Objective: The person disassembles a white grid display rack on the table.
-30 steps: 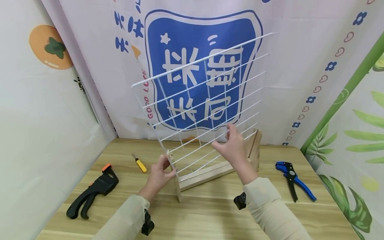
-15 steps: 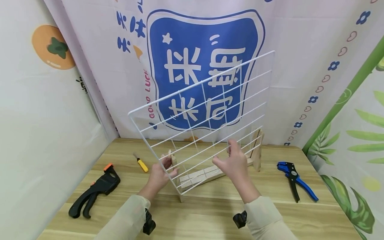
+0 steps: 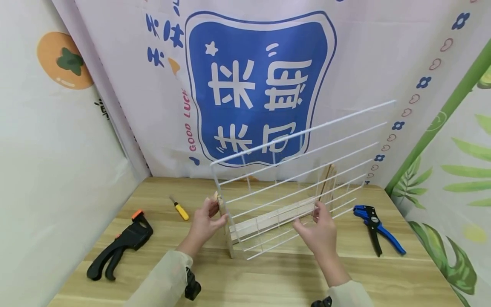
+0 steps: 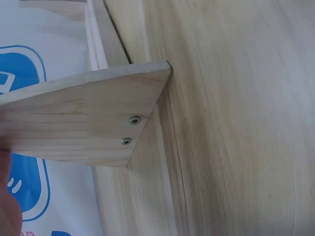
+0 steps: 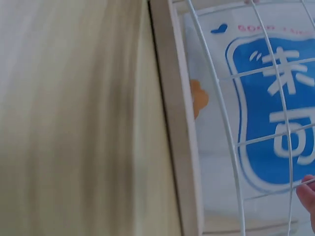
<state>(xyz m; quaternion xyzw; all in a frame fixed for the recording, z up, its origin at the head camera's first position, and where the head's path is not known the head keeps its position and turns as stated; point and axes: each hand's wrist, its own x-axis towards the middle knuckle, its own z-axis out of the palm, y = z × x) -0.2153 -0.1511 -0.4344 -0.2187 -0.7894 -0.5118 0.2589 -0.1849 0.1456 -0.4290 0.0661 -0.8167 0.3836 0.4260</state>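
My left hand [image 3: 205, 219] grips the upper part of a wooden stand's left side board [image 3: 229, 241]. In the left wrist view that side board [image 4: 78, 118] shows two metal screws near its slanted end. A low crossbar [image 3: 276, 215] joins it to the right side board [image 3: 327, 183]. My right hand [image 3: 320, 228] pinches a white wire grid [image 3: 330, 123], which hangs tilted between the side boards and extends past the right one. From the right wrist, the grid [image 5: 224, 115] appears close in front of the crossbar [image 5: 179, 118], with fingertips [image 5: 306, 196] at a wire.
A black clamp with orange pads [image 3: 124, 243] lies at the left of the wooden table [image 3: 268, 281]. Behind it is a yellow-handled screwdriver [image 3: 181, 211]. Blue-and-black pliers [image 3: 374, 226] lie at the right. A printed curtain [image 3: 360, 76] hangs behind the table.
The wire grid has come down and shifted right, its lower edge dropping in front of the crossbar. My right hand has moved right and downward with it. The left hand stays on the side board.
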